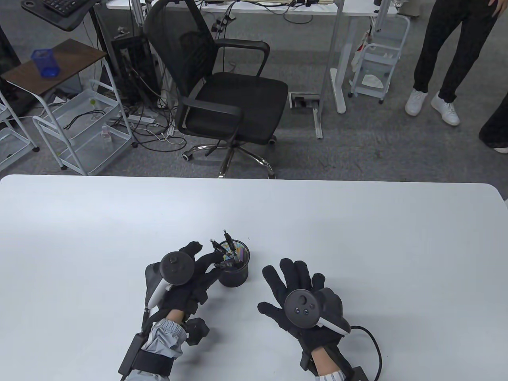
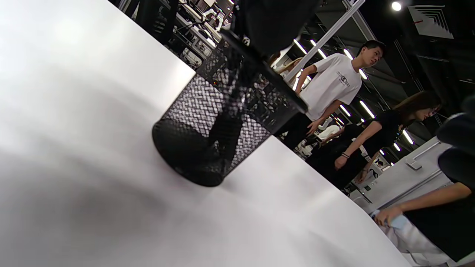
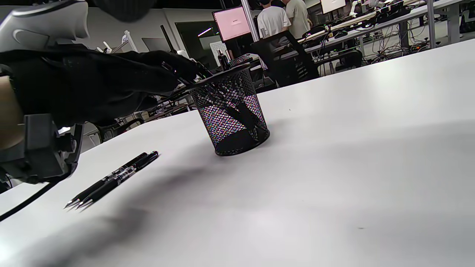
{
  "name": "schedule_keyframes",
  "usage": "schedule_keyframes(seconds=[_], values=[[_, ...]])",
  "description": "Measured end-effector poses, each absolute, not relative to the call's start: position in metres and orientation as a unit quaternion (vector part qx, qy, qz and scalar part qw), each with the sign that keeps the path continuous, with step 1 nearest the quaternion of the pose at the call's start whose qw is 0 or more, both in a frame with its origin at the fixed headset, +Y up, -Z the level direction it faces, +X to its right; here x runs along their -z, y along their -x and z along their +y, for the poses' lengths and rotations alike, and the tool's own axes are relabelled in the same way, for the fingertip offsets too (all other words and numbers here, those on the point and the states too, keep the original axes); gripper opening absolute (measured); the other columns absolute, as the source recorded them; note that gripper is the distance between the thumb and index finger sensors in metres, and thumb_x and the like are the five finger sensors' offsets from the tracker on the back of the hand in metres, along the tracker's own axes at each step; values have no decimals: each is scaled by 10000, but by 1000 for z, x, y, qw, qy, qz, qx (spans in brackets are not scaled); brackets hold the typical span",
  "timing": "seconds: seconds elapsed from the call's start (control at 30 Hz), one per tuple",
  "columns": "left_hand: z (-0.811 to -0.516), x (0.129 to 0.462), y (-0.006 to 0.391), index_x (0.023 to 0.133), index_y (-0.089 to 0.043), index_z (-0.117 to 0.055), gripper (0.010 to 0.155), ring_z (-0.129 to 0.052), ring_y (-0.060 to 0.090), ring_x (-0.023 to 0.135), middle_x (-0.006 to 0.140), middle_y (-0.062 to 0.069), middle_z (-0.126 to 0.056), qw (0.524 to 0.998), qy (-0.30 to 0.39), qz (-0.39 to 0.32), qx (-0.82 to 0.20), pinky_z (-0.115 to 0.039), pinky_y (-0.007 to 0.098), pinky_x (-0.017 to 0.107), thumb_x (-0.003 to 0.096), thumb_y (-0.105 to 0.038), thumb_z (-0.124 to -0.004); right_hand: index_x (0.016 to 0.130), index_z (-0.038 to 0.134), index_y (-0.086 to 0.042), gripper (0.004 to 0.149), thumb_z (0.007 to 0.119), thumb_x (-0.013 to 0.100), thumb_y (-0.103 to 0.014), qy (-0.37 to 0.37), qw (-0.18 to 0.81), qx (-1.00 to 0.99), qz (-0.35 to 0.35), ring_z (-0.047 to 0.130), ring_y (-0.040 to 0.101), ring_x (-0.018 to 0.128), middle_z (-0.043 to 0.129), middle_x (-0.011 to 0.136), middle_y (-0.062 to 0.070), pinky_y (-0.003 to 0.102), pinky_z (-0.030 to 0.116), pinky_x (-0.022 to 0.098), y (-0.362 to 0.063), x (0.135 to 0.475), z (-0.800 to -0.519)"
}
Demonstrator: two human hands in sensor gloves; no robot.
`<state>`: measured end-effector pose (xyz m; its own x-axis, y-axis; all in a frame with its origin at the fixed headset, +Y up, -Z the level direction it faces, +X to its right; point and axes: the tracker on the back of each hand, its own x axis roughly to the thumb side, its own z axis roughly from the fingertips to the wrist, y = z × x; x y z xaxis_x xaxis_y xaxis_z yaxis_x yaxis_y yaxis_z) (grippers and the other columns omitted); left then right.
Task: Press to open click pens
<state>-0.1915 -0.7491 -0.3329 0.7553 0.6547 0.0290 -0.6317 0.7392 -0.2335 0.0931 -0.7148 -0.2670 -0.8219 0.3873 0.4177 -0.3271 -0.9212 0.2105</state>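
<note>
your left hand (image 1: pixel 186 274) is at the rim of the black mesh pen cup (image 1: pixel 235 266), its fingers (image 3: pixel 174 70) closed round the upper end of one click pen (image 1: pixel 219 265) that leans out over the near rim; the right wrist view shows the grip at rim height, which in my judgement is a draw from the cup so the button can be pressed once the pen is clear. whether the thumb is already on the button cannot be told from any view. your right hand (image 1: pixel 303 303) lies flat on the table (image 1: pixel 357 238) beside the cup, fingers (image 1: pixel 293 274) spread and holding nothing; it appears parked there to wait, not to brace the cup, since it is near the cup but apart from it. the cup stands upright just beyond the left fingers and off to the side of the right fingers. count of pens: three stand up from the cup in the table view, the gripped one being a fourth at most; the mesh hides the barrels too much for a firmer figure. two further click pens (image 3: pixel 111 180) lie side by side on the table beneath the left wrist, seen only in the right wrist view, tips showing at the near end, which suggests they are done and set aside. one cup, two hands, one pen in hand. the left wrist view shows the cup wall and dark pen shapes inside it, nothing more of use.
</note>
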Motion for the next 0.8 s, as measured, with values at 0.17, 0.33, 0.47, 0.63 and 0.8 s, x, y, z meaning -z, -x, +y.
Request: schedule_keyframes(seconds=[0.17, 0.33, 0.47, 0.63, 0.8], values=[[-749, 333, 192, 1140, -341, -616, 432, -67, 473, 1115, 1245, 167, -102, 933, 100, -52, -341, -153, 644, 796, 717, -359, -702, 1230, 225, -179, 767, 582, 641, -519, -232, 186, -952, 66, 65, 627, 1066, 61, 1234, 329, 849, 72, 624, -93, 267, -715], [-747, 333, 190, 1141, -364, -595, 422, -75, 467, 1121, 1249, 159, -117, 934, 88, -57, -340, -157, 648, 797, 726, -372, -669, 1230, 226, -182, 765, 581, 641, -519, -232, 185, -953, 66, 65, 625, 1067, 62, 1235, 327, 848, 72, 625, -93, 267, -715], [-739, 331, 188, 1134, -366, -596, 410, -93, 483, 1120, 1255, 163, -141, 933, 71, -67, -346, -155, 658, 792, 728, -371, -652, 1230, 227, -181, 765, 581, 642, -519, -233, 183, -953, 68, 64, 625, 1067, 61, 1234, 329, 848, 73, 625, -92, 267, -716], [-722, 324, 188, 1138, -391, -548, 411, -119, 499, 1122, 1264, 160, -160, 932, 41, -83, -352, -161, 677, 785, 734, -372, -624, 1230, 228, -182, 764, 581, 642, -518, -232, 181, -953, 71, 65, 626, 1067, 61, 1234, 329, 849, 73, 624, -91, 267, -717], [-701, 310, 191, 1158, -394, -462, 424, -104, 553, 1113, 1276, 205, -138, 907, 32, -123, -401, -162, 705, 771, 748, -371, -566, 1229, 226, -184, 764, 581, 641, -519, -233, 180, -953, 72, 64, 626, 1067, 61, 1235, 328, 849, 72, 624, -90, 267, -717]])
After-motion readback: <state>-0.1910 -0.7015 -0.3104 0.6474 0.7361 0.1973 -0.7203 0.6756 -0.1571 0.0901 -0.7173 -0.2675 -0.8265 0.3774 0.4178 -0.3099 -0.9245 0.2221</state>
